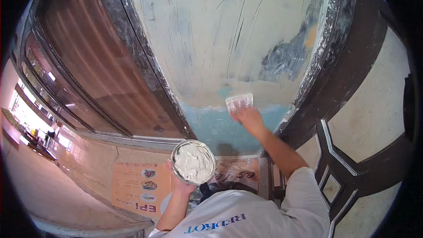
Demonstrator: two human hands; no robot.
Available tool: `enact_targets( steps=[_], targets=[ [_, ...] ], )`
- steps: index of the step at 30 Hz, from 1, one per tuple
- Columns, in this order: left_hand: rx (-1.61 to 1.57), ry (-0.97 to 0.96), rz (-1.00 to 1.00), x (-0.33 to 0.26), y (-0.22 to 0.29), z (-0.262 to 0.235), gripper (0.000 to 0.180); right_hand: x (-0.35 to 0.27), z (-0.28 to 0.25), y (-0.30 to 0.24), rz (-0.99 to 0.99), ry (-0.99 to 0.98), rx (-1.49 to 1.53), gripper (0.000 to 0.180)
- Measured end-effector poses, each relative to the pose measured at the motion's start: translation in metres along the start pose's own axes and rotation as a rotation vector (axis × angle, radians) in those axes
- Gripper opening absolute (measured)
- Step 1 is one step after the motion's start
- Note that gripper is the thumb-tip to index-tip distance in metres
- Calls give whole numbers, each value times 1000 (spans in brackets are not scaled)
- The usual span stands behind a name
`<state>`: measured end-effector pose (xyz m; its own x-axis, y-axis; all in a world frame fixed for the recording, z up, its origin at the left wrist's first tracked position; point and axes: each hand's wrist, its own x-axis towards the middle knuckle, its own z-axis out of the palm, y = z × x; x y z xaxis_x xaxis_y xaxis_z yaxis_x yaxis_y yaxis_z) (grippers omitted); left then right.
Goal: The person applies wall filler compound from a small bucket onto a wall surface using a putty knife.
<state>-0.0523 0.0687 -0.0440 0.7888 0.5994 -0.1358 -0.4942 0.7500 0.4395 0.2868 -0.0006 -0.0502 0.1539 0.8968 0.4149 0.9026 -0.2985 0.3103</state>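
Up on the wall (229, 31) I'm looking at one big patch of pale filler with blue paint showing below it and one dark door frame (348, 61) to the right. Lower down sits one round metal pan (193, 161) full of white putty, cupped from underneath by my left hand (179, 184). Smallest bit: one clear plastic scraper (240, 102), pinched in my right hand (248, 119) and pressed flat to the wall.

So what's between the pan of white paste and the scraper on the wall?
Only bare blue wall. The head view shows nothing else between the pan in the left hand and the scraper in the right hand.
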Motion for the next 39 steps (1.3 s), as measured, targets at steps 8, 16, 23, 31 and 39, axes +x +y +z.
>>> enact_targets(
  steps=[8,16,23,31,39],
  targets=[
    [-84,-53,-3,-1,-10,0,90,51,-152,84,1,329,441,35],
    [12,-16,-79,5,-29,19,93,157,-303,136,162,1094,300,20],
    [-37,-18,-53,-5,-20,11,90,26,3,17,-54,212,78,51],
    [-47,24,9,-12,-11,20,87,-65,37,-22,328,-93,790,42],
    [-35,-15,-89,16,-29,43,89,-43,-90,-17,705,516,2188,37]
  ],
)
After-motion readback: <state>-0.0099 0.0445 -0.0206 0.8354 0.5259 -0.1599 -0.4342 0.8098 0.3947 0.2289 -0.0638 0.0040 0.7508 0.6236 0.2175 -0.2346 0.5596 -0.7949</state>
